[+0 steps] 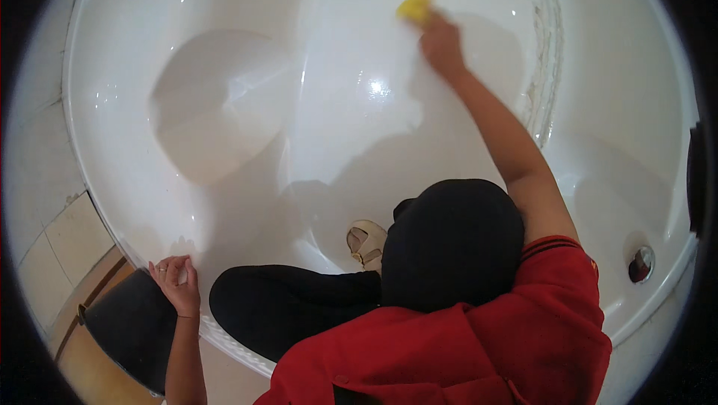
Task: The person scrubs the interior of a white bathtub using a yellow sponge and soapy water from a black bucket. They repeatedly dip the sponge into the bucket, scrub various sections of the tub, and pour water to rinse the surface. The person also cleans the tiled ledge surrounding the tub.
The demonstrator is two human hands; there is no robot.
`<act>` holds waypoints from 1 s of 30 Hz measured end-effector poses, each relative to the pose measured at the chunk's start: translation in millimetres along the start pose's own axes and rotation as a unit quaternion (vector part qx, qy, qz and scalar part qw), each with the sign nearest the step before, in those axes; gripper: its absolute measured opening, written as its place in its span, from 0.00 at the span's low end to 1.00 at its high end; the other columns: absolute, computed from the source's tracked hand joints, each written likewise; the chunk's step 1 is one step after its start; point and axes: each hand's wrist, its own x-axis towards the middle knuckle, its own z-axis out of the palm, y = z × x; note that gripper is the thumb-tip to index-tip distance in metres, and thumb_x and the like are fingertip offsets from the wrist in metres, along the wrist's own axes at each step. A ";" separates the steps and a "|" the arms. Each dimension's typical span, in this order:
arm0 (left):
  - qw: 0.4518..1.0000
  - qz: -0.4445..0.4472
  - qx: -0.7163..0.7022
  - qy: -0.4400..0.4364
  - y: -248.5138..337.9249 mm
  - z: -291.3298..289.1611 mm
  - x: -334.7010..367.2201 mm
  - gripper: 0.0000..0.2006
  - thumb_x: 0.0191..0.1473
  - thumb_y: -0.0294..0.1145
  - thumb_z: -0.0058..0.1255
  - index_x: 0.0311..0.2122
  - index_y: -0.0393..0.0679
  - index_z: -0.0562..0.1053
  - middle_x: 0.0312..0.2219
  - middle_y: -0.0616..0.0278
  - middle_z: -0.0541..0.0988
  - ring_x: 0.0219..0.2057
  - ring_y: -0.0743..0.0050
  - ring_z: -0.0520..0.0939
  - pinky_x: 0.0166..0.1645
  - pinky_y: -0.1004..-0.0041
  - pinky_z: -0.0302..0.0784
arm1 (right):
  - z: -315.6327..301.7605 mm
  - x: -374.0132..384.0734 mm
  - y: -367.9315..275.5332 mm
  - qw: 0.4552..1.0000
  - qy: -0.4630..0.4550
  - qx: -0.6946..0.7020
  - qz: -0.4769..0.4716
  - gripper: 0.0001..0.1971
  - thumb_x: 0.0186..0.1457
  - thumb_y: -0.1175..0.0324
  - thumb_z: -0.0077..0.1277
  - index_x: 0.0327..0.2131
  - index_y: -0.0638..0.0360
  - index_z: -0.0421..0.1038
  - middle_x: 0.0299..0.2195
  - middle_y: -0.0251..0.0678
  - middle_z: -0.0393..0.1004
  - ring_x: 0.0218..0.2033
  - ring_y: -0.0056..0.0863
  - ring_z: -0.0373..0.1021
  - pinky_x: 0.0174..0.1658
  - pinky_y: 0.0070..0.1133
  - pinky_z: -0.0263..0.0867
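Note:
My right hand (443, 44) is stretched far out over the white bathtub (366, 151) and closed on a yellow sponge (416, 8). Sponge and fingers are smeared by motion against the tub's inner surface. My left hand (176, 284) is at the tub's near left edge, a ring on one finger. Its thumb and fingers stand apart, with a white patch showing between them and no held thing visible. Right beside that hand, outside the tub, is a black bucket (133, 326).
Inside the tub are a moulded seat hollow (217, 106) and a ridged, dirty-looking band (544, 68) along the right. A chrome round fitting (641, 264) sits at the lower right. My bent knee (254, 308) and a beige shoe (365, 243) are near the rim. Tiles (78, 237) border the left.

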 end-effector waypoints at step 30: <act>0.999 -0.018 -0.013 -0.029 -0.2 -0.5 -0.3 0.01 0.50 0.27 0.52 0.29 0.46 0.75 0.29 0.64 0.75 0.37 0.65 0.76 0.66 0.52 0.45 | -83.4 -130.0 -15.5 0.962 -0.186 0.113 0.163 0.23 0.46 0.67 0.58 0.49 0.52 0.70 0.44 0.42 0.72 0.49 0.39 0.66 0.53 0.32 0.63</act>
